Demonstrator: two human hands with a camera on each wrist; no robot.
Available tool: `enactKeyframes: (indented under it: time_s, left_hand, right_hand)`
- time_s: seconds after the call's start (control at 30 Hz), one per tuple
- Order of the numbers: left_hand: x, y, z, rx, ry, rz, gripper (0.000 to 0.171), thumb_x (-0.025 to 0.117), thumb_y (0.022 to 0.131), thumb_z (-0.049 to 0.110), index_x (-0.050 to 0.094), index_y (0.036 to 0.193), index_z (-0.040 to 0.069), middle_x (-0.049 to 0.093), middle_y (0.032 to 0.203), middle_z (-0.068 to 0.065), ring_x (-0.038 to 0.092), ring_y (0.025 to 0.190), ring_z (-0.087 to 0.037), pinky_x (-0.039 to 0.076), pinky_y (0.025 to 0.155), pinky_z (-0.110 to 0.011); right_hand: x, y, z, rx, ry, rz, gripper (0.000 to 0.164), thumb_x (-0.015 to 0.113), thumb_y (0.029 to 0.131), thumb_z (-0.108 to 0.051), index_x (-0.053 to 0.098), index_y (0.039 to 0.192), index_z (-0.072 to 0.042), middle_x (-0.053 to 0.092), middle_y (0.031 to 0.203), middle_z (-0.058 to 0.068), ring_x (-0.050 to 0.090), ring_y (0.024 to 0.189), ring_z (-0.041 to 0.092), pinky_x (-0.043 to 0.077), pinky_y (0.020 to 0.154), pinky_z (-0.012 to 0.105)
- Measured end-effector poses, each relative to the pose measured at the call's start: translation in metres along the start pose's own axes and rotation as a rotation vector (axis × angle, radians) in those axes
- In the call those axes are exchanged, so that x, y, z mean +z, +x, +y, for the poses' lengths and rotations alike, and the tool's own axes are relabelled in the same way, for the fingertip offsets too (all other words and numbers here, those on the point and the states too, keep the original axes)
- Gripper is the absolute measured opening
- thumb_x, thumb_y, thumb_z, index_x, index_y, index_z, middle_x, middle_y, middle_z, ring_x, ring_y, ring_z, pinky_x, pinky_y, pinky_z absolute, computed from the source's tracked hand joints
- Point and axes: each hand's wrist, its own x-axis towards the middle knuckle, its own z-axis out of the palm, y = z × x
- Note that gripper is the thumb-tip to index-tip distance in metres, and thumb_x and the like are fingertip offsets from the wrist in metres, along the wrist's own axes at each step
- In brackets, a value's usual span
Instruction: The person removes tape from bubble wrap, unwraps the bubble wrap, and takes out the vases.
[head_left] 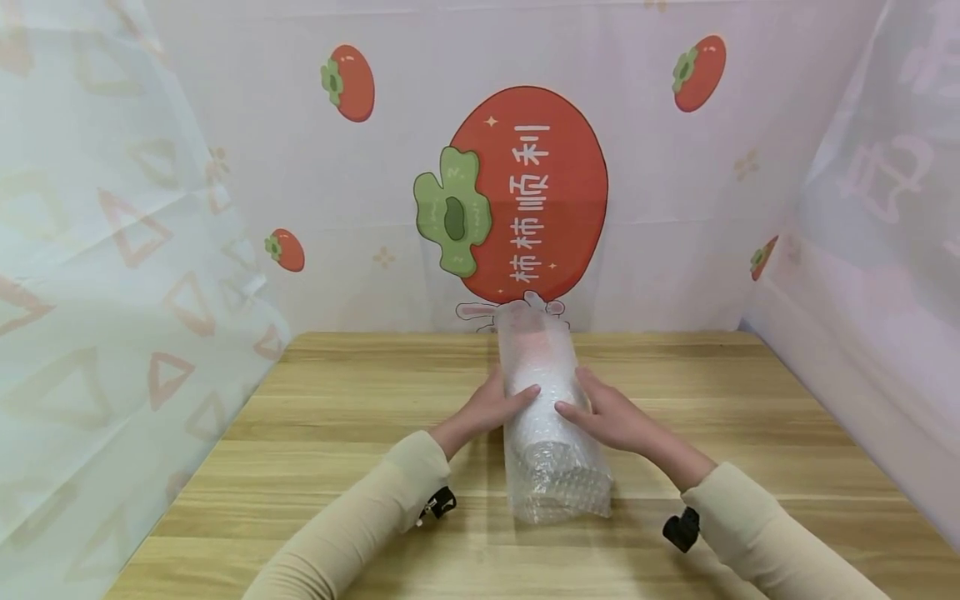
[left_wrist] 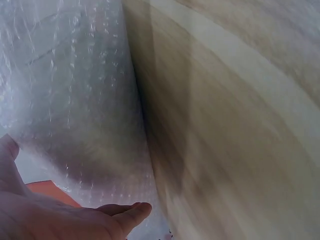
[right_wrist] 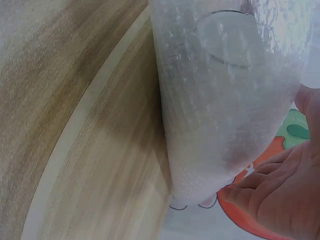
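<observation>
A long bundle in clear bubble wrap (head_left: 551, 429) lies lengthwise ahead of me on the wooden table (head_left: 360, 400). Its near end is crumpled and folded; a faint pinkish patch shows near the far end. What the wrap encloses is hidden. My left hand (head_left: 491, 404) holds the bundle's left side, thumb on top. From the right, my right hand (head_left: 611, 412) holds it likewise, the two thumb tips close together. In the left wrist view, the fingers (left_wrist: 131, 216) lie along the wrap. The right wrist view has the fingers (right_wrist: 250, 187) against its far part.
A pale backdrop with a large red persimmon print (head_left: 555, 200) stands behind the table's far edge. Patterned sheets hang at both sides, the left sheet (head_left: 150, 317) and the right sheet (head_left: 885, 317). Black wrist cameras sit under both sleeves.
</observation>
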Motion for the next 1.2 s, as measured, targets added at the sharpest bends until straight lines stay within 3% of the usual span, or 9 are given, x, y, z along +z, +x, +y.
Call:
enactKeyframes:
  time_s: [0.33, 0.67, 0.93, 1.2]
  left_hand:
    - [0.013, 0.0, 0.006, -0.108, -0.055, 0.043, 0.095, 0.061, 0.088, 0.058, 0.015, 0.155, 0.008, 0.037, 0.148, -0.018, 0.04, 0.13, -0.032, 0.039, 0.101, -0.05]
    - [0.022, 0.0, 0.009, -0.208, -0.06, 0.057, 0.107, 0.06, 0.085, 0.064, 0.004, 0.157, 0.009, 0.017, 0.159, -0.016, 0.026, 0.14, -0.031, 0.032, 0.107, -0.053]
    - [0.022, 0.003, 0.013, -0.205, -0.065, 0.063, 0.103, 0.06, 0.086, 0.062, 0.008, 0.156, 0.006, 0.019, 0.158, -0.017, 0.027, 0.139, -0.032, 0.032, 0.106, -0.053]
    - [0.025, 0.001, 0.011, -0.186, -0.082, 0.08, 0.096, 0.061, 0.088, 0.057, 0.015, 0.156, 0.007, 0.031, 0.153, -0.017, 0.037, 0.134, -0.033, 0.037, 0.103, -0.053]
  right_hand:
    - [0.005, 0.0, -0.001, 0.135, 0.046, -0.071, 0.09, 0.052, 0.098, -0.047, 0.011, 0.148, 0.016, 0.015, 0.153, 0.033, 0.021, 0.14, 0.042, 0.024, 0.109, 0.055]
    - [0.006, 0.001, -0.007, 0.113, 0.032, -0.052, 0.089, 0.054, 0.098, -0.045, 0.014, 0.147, 0.017, 0.024, 0.149, 0.036, 0.032, 0.135, 0.044, 0.034, 0.103, 0.056]
    - [0.0, 0.004, -0.006, 0.101, 0.034, -0.052, 0.087, 0.06, 0.095, -0.043, 0.019, 0.147, 0.015, 0.036, 0.143, 0.035, 0.043, 0.128, 0.041, 0.042, 0.098, 0.054]
    - [0.0, 0.005, -0.003, 0.141, 0.066, -0.089, 0.092, 0.063, 0.093, -0.042, 0.015, 0.148, 0.015, 0.031, 0.147, 0.034, 0.041, 0.13, 0.042, 0.041, 0.098, 0.054]
